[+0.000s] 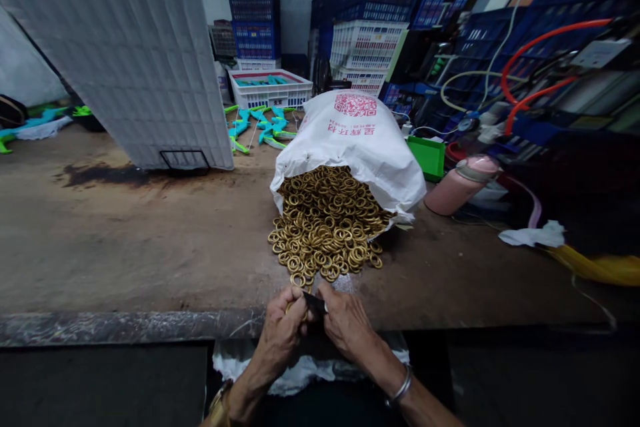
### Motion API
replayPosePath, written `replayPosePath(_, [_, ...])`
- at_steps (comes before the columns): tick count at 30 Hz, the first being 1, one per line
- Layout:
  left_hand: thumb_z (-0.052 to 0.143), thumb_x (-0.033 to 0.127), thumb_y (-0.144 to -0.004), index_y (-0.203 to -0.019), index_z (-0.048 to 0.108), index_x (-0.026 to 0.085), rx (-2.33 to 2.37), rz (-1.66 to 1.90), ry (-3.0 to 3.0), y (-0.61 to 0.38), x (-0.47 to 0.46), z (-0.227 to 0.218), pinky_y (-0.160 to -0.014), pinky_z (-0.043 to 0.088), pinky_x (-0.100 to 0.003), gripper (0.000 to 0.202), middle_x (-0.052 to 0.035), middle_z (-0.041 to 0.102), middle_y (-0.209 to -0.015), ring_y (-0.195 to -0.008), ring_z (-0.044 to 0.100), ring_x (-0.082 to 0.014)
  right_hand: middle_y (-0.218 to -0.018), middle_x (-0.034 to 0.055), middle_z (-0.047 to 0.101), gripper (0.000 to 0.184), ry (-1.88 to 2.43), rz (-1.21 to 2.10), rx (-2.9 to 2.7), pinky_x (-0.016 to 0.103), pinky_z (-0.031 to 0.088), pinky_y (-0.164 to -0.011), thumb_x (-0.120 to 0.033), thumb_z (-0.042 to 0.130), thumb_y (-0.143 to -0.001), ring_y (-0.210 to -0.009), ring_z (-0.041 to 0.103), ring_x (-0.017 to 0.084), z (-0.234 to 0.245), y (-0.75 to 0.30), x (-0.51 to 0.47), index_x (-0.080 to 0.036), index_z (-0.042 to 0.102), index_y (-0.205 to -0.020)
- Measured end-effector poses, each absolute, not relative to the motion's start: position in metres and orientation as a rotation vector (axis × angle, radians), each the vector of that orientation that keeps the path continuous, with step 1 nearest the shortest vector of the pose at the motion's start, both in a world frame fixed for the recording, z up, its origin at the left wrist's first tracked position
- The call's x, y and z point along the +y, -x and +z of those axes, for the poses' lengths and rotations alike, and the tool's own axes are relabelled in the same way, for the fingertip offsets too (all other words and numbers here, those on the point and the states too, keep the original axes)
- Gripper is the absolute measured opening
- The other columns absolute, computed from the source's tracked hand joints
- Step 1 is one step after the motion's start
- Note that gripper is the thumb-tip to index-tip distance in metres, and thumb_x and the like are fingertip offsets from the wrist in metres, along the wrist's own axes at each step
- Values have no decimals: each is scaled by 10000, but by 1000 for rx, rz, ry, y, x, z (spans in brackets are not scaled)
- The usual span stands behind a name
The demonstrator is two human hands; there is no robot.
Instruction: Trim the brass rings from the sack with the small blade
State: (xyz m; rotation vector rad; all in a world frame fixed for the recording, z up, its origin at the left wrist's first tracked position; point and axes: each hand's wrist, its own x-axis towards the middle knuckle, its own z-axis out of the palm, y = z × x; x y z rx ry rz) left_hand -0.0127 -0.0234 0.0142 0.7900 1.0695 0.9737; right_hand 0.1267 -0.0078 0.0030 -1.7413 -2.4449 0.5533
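— That dark piece (315,302) between the left hand (280,337) and the right hand (347,327)?
— Too small to tell — both cover most of it.
— The sack (360,140)?
— Print too small to read — most rings (327,223) lie hidden inside.

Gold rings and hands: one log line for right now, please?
left hand, right hand: pinch small dark piece | brass rings: spill from white sack onto workbench

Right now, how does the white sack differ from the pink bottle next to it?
The white sack is large, soft and red-printed; the pink bottle is small, rigid and unprinted. The sack's mouth gapes, spilling gold rings; nothing spills from the bottle. Both lie on their sides on the workbench.
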Motion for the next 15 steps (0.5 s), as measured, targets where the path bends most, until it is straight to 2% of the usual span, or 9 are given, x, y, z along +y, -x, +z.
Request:
replayPosePath(6, [576,389,-737,-734,520,150,857,772,-712,18,-49,24,-329,179,-149,245,25,521,-514,-342,329,-26,-682,41,629,304,1929,462,-2310,257,218,-513,-70,379,-694,-585,557,164,-6,-142,1,-171,494,-957])
replayPosePath(10, [615,289,-687,-698,538,135,889,627,-343,26,-65,9,-304,133,-130,173,28,501,-490,-333,361,-33,-722,25,631,270,1827,427,-2173,236,272,-547,-54,387,-701,-637,574,153,-15,-147,6,-190,497,-907])
replayPosePath(12, [610,269,-691,-696,547,113,975,623,-90,30,-68,-6,-299,165,-122,168,27,494,-487,-331,389,-36,-776,28,638,261,1809,404,-2073,225,302,-576,-58,390,-720,-691,582,151,-16,-143,10,-192,493,-919])
replayPosePath(15, [525,227,-775,-714,539,86,1026,665,194,36,-68,-23,-297,230,-117,155,-9,533,-499,-341,455,-57,-830,31,647,292,1829,338,-2021,224,321,-614,-90,429,-740,-749,591,159,-13,-134,18,-194,481,-1008])
